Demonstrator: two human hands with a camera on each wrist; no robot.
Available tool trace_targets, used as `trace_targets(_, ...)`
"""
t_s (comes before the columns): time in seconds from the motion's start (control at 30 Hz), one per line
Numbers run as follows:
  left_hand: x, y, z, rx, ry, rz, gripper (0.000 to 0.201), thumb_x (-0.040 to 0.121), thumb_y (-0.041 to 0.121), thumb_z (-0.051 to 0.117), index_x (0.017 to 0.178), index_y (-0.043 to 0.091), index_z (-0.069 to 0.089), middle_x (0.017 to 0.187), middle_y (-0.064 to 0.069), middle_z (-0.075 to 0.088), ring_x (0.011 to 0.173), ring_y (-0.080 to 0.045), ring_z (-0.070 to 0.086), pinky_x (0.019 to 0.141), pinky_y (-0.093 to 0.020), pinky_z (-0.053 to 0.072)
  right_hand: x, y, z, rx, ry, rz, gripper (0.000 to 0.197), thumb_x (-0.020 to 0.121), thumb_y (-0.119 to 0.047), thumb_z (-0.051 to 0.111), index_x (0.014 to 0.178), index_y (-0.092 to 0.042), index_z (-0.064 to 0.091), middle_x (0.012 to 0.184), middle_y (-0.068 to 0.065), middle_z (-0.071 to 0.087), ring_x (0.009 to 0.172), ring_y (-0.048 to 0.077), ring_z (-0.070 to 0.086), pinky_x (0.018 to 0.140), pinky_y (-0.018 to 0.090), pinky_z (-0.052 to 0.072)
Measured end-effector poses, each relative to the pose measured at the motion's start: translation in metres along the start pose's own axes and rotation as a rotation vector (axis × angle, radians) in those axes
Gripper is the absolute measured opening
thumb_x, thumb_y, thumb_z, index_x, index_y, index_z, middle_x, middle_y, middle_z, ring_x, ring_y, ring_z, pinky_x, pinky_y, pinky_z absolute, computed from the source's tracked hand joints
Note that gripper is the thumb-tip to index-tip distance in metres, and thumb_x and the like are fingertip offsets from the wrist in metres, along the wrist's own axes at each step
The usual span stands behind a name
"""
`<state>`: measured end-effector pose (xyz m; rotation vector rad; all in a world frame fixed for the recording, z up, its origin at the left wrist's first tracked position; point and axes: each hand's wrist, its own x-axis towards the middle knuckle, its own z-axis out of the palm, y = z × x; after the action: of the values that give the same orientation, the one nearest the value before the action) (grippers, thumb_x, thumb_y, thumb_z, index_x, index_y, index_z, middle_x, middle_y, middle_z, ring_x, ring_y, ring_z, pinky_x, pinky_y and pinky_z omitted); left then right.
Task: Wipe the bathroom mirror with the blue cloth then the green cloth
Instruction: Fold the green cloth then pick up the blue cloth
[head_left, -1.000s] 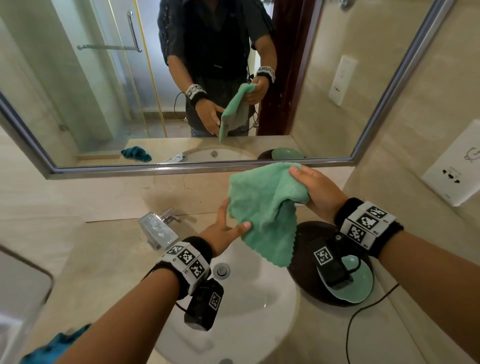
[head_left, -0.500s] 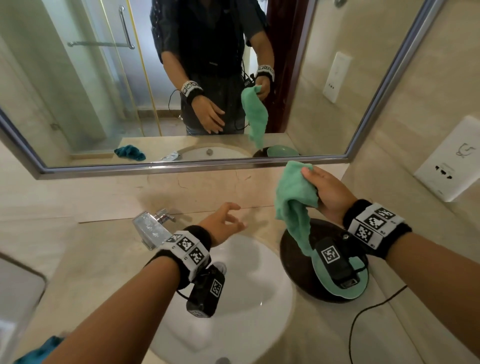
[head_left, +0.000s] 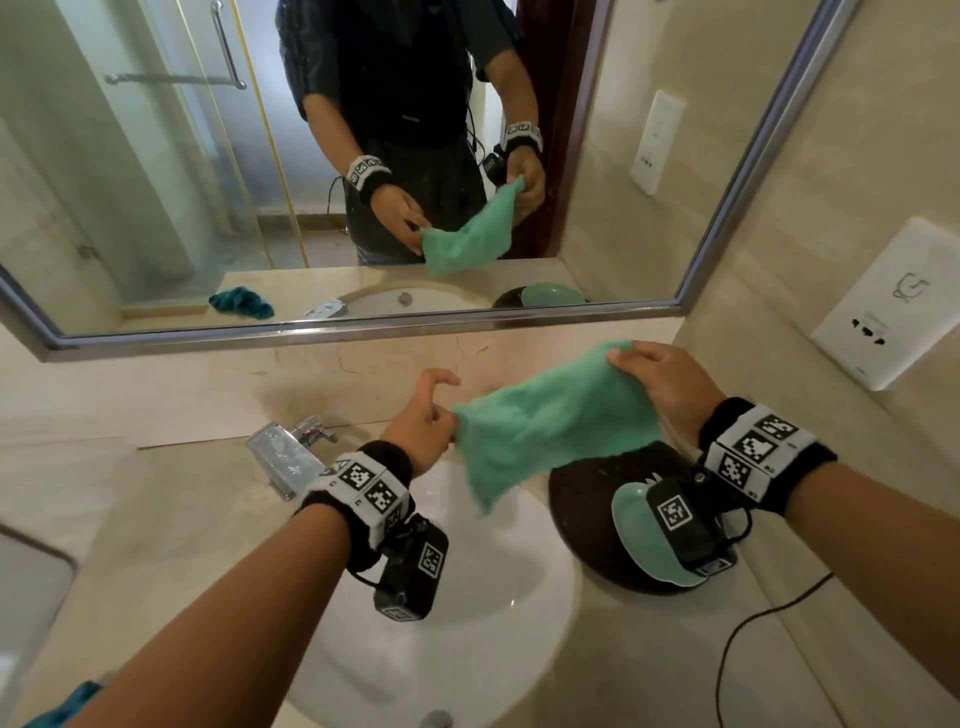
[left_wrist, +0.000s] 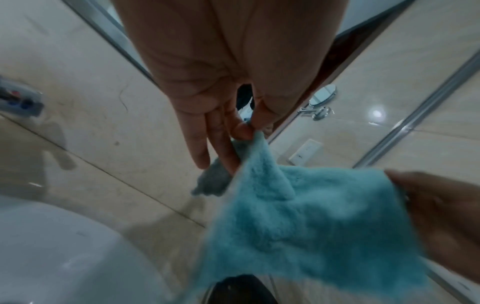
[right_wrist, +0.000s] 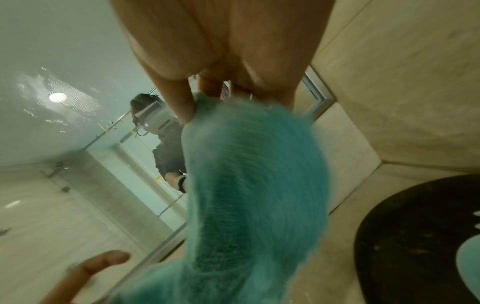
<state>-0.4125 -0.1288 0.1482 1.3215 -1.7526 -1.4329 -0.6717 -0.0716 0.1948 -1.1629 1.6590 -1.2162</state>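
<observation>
Both hands stretch green cloth; mirror apart.

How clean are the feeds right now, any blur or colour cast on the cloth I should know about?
Head view: sharp and evenly lit, wide-angle bend in the mirror frame; green cloth reads true green between left hand and right hand. Left wrist view: cloth soft, tinted bluish. Right wrist view: cloth heavily motion-blurred, and a ceiling light glares in the mirror.

The cloth hangs between both hands over the sink, seemingly before the mirror.
</observation>
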Motion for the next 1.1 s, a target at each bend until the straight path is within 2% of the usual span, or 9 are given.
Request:
trace_targets(0.07, 0.0, 0.002, -0.013, 0.002, 0.041, -0.007, 0.029, 0.094, -0.001, 0.033, 0.104, 0.023, 0.046, 0.068, -0.004, 0.047, 0.064, -0.02, 0.049, 0.063, -0.036, 0.049, 0.002, 0.009, -0.005, -0.09, 0.026, 0.014, 0.015, 0.091, -0.023, 0.058, 0.09, -0.017, 0.071, 0.102, 0.011, 0.07, 0.098, 0.025, 0.063, 0.09, 0.038, 0.049)
trace_targets(0.17, 0.001, 0.001, -0.024, 0.032, 0.077, 0.006, 0.035, 0.093, 0.001, 0.032, 0.08, 0.019, 0.059, 0.078, -0.007, 0.053, 0.071, -0.023, 0.046, 0.067, -0.036, 0.043, 0.002, 0.016, -0.004, -0.139, 0.013, 0.052, 0.012, 0.092, -0.019, 0.057, 0.094, -0.011, 0.067, 0.101, 0.014, 0.067, 0.093, 0.026, 0.062, 0.066, 0.027, 0.05)
trace_targets(0.23, 0.0, 0.001, -0.028, 0.039, 0.115, 0.012, 0.037, 0.092, 0.003, 0.038, 0.072, 0.019, 0.063, 0.082, -0.005, 0.058, 0.077, -0.025, 0.05, 0.073, -0.038, 0.047, 0.003, 0.02, 0.0, -0.213, -0.009, 0.032, 0.011, 0.09, -0.016, 0.06, 0.096, -0.008, 0.064, 0.099, 0.015, 0.068, 0.091, 0.028, 0.064, 0.068, 0.033, 0.053)
trace_targets(0.37, -0.005, 0.002, -0.032, 0.055, 0.163, -0.01, 0.013, 0.081, 0.007, 0.069, 0.087, 0.018, 0.068, 0.096, -0.002, 0.063, 0.089, -0.022, 0.06, 0.085, -0.033, 0.052, 0.007, 0.024, 0.008, -0.182, 0.003, 0.044, 0.03, 0.086, -0.012, 0.065, 0.11, -0.012, 0.048, 0.102, 0.015, 0.065, 0.094, 0.03, 0.064, 0.087, 0.047, 0.051)
trace_targets(0.5, -0.005, -0.006, -0.037, 0.228, 0.233, -0.032, 0.03, 0.082, 0.012, 0.07, 0.111, 0.015, 0.067, 0.097, 0.0, 0.062, 0.089, -0.017, 0.057, 0.082, -0.023, 0.046, 0.005, 0.024, 0.009, -0.075, -0.151, 0.048, 0.061, 0.079, 0.008, 0.066, 0.121, -0.028, 0.039, 0.102, 0.02, 0.061, 0.094, 0.035, 0.061, 0.083, 0.052, 0.052)
trace_targets(0.6, -0.006, -0.007, -0.041, 0.441, 0.229, -0.014, 0.015, 0.09, 0.025, 0.061, 0.087, 0.012, 0.067, 0.071, 0.0, 0.057, 0.069, -0.015, 0.051, 0.058, -0.022, 0.038, 0.009, 0.027, 0.008, -0.485, -0.225, -0.065, 0.028, 0.089, -0.008, 0.06, 0.113, -0.022, 0.064, 0.1, -0.005, 0.063, 0.099, 0.024, 0.058, 0.091, 0.045, 0.05)
trace_targets(0.67, -0.006, -0.007, -0.041, 0.492, 0.17, 0.003, 0.019, 0.092, 0.026, 0.057, 0.082, 0.01, 0.063, 0.068, 0.0, 0.054, 0.066, -0.015, 0.05, 0.053, -0.02, 0.034, 0.014, 0.033, 0.008, -0.72, -0.21, -0.09, 0.017, 0.092, -0.021, 0.057, 0.103, -0.021, 0.07, 0.099, -0.007, 0.062, 0.099, 0.018, 0.057, 0.093, 0.039, 0.047)
trace_targets(0.9, -0.001, 0.002, -0.01, 0.429, 0.064, -0.057, 0.021, 0.098, 0.03, 0.043, 0.084, 0.015, 0.048, 0.079, 0.001, 0.053, 0.078, -0.017, 0.052, 0.067, -0.025, 0.043, 0.015, 0.04, 0.038, -0.85, -0.077, -0.032, 0.024, 0.094, -0.026, 0.049, 0.091, -0.011, 0.067, 0.097, 0.004, 0.065, 0.09, 0.022, 0.057, 0.077, 0.028, 0.042)
trace_targets(1.1, 0.012, 0.005, 0.036, 0.306, -0.098, -0.024, 0.014, 0.095, 0.026, 0.051, 0.086, 0.018, 0.057, 0.091, -0.008, 0.067, 0.087, -0.024, 0.065, 0.085, -0.043, 0.054, 0.01, 0.047, 0.061, -0.771, -0.097, -0.01, 0.024, 0.092, -0.026, 0.051, 0.093, -0.009, 0.069, 0.098, 0.009, 0.068, 0.092, 0.026, 0.061, 0.085, 0.033, 0.047)
